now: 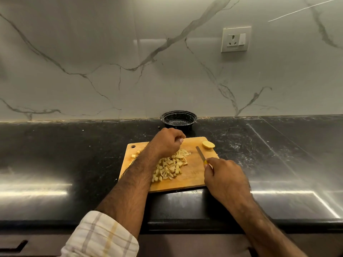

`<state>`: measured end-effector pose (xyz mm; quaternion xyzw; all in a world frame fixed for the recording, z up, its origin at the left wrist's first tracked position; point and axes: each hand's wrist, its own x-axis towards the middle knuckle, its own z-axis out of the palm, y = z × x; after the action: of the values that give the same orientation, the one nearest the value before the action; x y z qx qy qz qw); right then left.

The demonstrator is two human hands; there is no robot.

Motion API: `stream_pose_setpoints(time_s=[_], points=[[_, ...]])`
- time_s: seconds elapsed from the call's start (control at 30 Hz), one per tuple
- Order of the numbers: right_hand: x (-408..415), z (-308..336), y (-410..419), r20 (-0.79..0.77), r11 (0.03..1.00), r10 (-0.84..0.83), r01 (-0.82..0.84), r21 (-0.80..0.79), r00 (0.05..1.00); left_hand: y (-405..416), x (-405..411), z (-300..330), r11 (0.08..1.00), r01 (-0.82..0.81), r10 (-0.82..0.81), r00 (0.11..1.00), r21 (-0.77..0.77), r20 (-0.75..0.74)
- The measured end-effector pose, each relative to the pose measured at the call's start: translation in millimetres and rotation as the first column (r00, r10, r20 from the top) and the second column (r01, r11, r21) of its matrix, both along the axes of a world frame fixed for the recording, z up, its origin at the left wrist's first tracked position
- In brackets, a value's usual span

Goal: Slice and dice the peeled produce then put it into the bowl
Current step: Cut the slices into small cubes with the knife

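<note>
Left hand (168, 140): extended forward, fingers curled into a loose fist, knuckles up, sleeve rolled back. Right hand (224, 175): fingers closed around a knife handle (205, 162).

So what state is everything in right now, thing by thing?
Diced pieces: heaped on the cutting board.
Produce half: uncut, at the board's far right corner.
Bowl: looks empty.
Knife: held by right hand.
Left hand: curled over the pile.

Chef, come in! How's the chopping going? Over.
Right hand grips knife. Left hand curled above diced pile. One half uncut. Bowl empty, path clear.
</note>
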<state>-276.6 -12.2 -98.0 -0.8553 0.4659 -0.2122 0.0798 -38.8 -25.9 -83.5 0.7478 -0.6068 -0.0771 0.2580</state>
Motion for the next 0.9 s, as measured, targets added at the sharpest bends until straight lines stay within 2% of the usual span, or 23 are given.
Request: stream_pose_setpoints(time_s=[0.1, 0.2, 0.33, 0.43, 0.53, 0.77, 0.83, 0.9], points=[[3, -3, -1, -0.043, 0.998, 0.057, -0.056, 0.022, 0.997, -1, 2, -1, 1.0, -0.002, 0.002, 1.0, -0.022, 0.026], [5, 0, -9, 0.03, 0.986, 0.15, -0.151, 0.077, 0.988, -1, 1, -1, 0.999, 0.001, 0.0, 0.999, -0.032, 0.036], [1, 3, -31, 0.16, 0.998, 0.066, -0.067, 0.0, 0.985, 0, -2, -1, 0.999, -0.011, 0.014, 0.997, -0.051, 0.072], [-7, -6, -37, 0.221, 0.996, -0.052, 0.065, -0.053, 0.974, -5, -13, 0, 0.998, -0.005, 0.012, 0.992, -0.06, 0.126], [-14, -14, -41, 0.289, 0.983, -0.167, 0.182, -0.024, 0.943, -17, -35, 3, 0.998, 0.052, -0.055, 0.979, 0.02, 0.195], [-17, -13, -44, 0.216, 0.968, -0.25, 0.243, 0.059, 0.944, -62, -75, 9, 0.965, 0.143, -0.193, 0.955, 0.222, 0.225], [-19, -11, -43, 0.195, 0.971, -0.236, 0.225, 0.076, 0.952, -69, -76, 7, 0.962, 0.137, -0.191, 0.956, 0.235, 0.224], [-19, -11, -42, 0.186, 0.978, -0.204, 0.193, 0.077, 0.961, -69, -72, 7, 0.969, 0.139, -0.173, 0.972, 0.204, 0.162]])
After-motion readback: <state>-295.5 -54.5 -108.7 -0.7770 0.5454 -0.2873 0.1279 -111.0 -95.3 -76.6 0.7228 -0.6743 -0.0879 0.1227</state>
